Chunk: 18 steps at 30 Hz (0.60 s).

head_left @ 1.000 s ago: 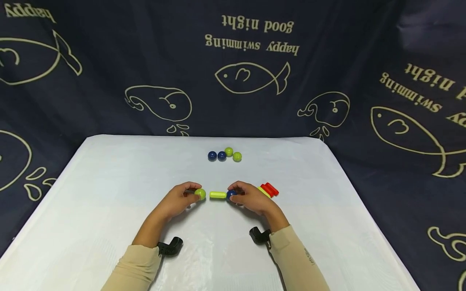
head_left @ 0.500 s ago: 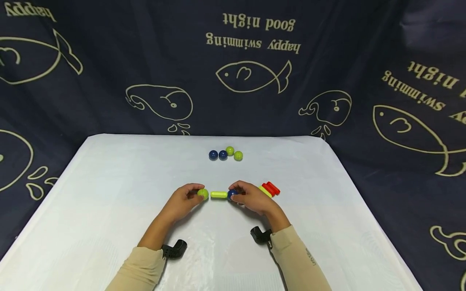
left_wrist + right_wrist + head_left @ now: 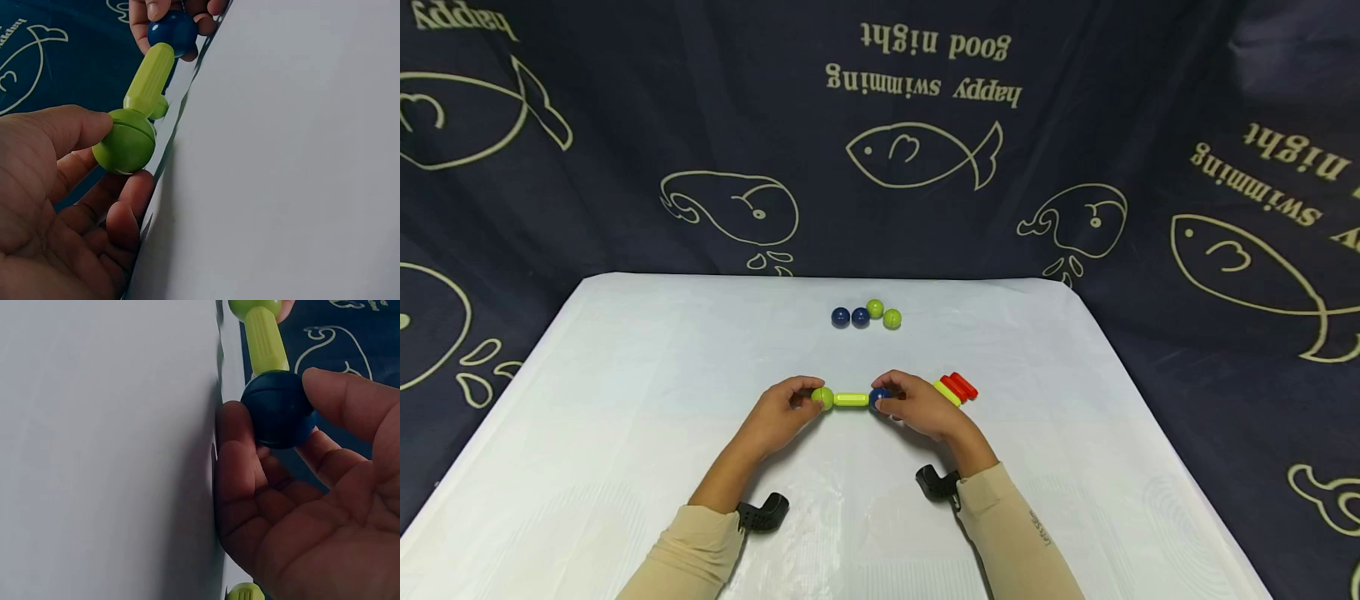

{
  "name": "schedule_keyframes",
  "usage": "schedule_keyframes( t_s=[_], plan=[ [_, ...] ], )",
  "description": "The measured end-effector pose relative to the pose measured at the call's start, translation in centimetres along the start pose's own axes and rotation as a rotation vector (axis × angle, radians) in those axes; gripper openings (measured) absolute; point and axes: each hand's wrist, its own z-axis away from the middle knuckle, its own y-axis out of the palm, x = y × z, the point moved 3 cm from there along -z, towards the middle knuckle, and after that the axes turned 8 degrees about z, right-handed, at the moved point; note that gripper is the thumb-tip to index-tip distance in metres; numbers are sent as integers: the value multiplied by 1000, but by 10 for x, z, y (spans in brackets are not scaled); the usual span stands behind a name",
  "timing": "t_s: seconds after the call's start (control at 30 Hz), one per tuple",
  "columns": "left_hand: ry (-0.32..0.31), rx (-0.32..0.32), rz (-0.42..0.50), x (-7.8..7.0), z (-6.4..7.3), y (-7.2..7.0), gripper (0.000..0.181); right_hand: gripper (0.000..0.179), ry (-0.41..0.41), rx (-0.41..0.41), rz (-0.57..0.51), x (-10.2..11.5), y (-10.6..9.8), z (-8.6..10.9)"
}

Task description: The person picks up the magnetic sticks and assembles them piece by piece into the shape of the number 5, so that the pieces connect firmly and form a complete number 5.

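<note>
Between thumb and fingers, my left hand (image 3: 781, 417) pinches a green ball (image 3: 125, 142). My right hand (image 3: 922, 407) pinches a dark blue ball (image 3: 279, 409) the same way. A yellow-green ribbed rod (image 3: 852, 400) lies in line between the two balls; one end touches the green ball and the other meets the blue ball. Both wrist views show this ball-rod-ball row, with the opposite hand at the far end. Parts of each ball are hidden behind the fingers.
Beyond the hands sit two dark blue balls (image 3: 850, 317) and two green balls (image 3: 883, 314) in a cluster. Beside the right hand lie red rods (image 3: 959, 386) and a yellow rod (image 3: 947, 392). A white cloth (image 3: 647, 350) covers the table; a dark patterned curtain (image 3: 880, 225) hangs behind.
My left hand has moved right with the green ball, closing the gap to the rod's left end. The right hand has stayed nearly still on the blue ball.
</note>
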Motion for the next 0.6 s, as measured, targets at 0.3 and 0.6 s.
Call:
schedule_keyframes(
  t_s=[0.3, 0.6],
  plan=[
    [-7, -39, -42, 1, -3, 0, 29, 28, 27, -68, 42, 1, 0, -2],
    [-30, -60, -52, 2, -5, 2, 30, 29, 43, -97, 60, -1, -1, -2]
  ],
)
